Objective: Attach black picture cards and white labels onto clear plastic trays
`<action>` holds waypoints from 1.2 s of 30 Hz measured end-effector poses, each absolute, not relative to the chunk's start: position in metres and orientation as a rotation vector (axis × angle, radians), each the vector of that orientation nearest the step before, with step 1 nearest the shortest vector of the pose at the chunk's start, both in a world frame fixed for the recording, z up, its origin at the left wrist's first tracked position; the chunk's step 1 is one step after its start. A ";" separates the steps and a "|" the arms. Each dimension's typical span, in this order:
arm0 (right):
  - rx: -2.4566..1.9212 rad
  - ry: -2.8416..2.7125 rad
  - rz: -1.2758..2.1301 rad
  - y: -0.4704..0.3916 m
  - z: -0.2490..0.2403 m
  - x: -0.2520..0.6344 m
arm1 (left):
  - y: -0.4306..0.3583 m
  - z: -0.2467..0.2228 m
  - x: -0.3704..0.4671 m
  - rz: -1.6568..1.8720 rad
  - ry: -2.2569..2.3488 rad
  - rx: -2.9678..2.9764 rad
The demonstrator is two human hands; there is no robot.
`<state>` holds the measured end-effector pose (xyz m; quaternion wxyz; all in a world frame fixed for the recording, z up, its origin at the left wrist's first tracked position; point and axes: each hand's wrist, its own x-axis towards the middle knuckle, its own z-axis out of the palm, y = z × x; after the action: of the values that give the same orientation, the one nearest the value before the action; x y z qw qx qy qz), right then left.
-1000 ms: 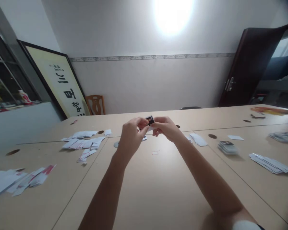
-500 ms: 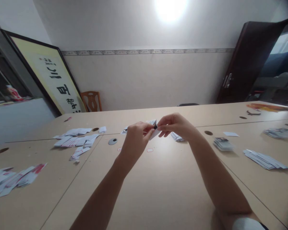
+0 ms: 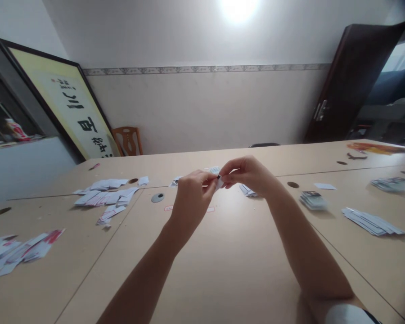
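Above the middle of the table, my left hand (image 3: 196, 191) and my right hand (image 3: 245, 175) meet at the fingertips. Both pinch a small white piece of paper (image 3: 219, 183) with a dark patch at its upper edge. Fingers cover most of it, so its full shape is hidden. Behind the hands lies a small printed slip (image 3: 214, 170) on the table. Beyond my right wrist are some white papers (image 3: 248, 191), partly covered by the hand. Below my left hand, a red-bordered label (image 3: 211, 209) lies on the tabletop.
Piles of white paper strips (image 3: 104, 195) spread over the left side, with more strips (image 3: 27, 252) nearer me. To the right are a stack of cards in clear plastic (image 3: 313, 200), fanned white strips (image 3: 373, 221) and another clear-wrapped stack (image 3: 391, 183). A round grey cap (image 3: 157, 197) sits left of centre.
The small white paper has turned between my fingertips, and less of it and its dark patch shows. My right fingers have drawn slightly closer to the left ones. The camera view has shifted a little.
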<state>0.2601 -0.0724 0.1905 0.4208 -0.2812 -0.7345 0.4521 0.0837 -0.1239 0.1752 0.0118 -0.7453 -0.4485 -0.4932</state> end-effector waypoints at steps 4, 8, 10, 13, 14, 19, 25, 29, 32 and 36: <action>-0.795 -1.858 0.976 -0.076 0.191 0.258 | -0.124 0.176 0.083 -1.490 -1.407 -2.352; -0.873 -1.900 0.785 -0.080 0.191 0.257 | -0.125 0.179 0.080 -1.412 -1.402 -2.428; -0.898 -1.909 0.747 -0.083 0.192 0.256 | -0.126 0.182 0.078 -1.396 -1.409 -2.482; -0.880 -1.921 0.742 -0.087 0.192 0.255 | -0.129 0.186 0.077 -1.374 -1.448 -2.536; -0.868 -1.928 0.750 -0.087 0.193 0.255 | -0.129 0.186 0.076 -1.370 -1.465 -2.538; -0.871 -1.944 0.768 -0.088 0.192 0.254 | -0.129 0.188 0.075 -1.381 -1.496 -2.536; -0.857 -1.960 0.800 -0.090 0.193 0.254 | -0.129 0.189 0.074 -1.367 -1.485 -2.532; -0.850 -1.966 0.812 -0.089 0.193 0.254 | -0.130 0.190 0.074 -1.352 -1.495 -2.503; -0.815 -1.950 0.853 -0.087 0.192 0.254 | -0.130 0.190 0.073 -1.343 -1.495 -2.516; -0.750 -1.924 0.917 -0.085 0.190 0.254 | -0.128 0.189 0.072 -1.328 -1.493 -2.509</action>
<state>0.2535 -0.0846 0.1903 0.4269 -0.3000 -0.7702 0.3669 0.0719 -0.1281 0.1895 -0.0331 -0.7818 -0.4652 -0.4139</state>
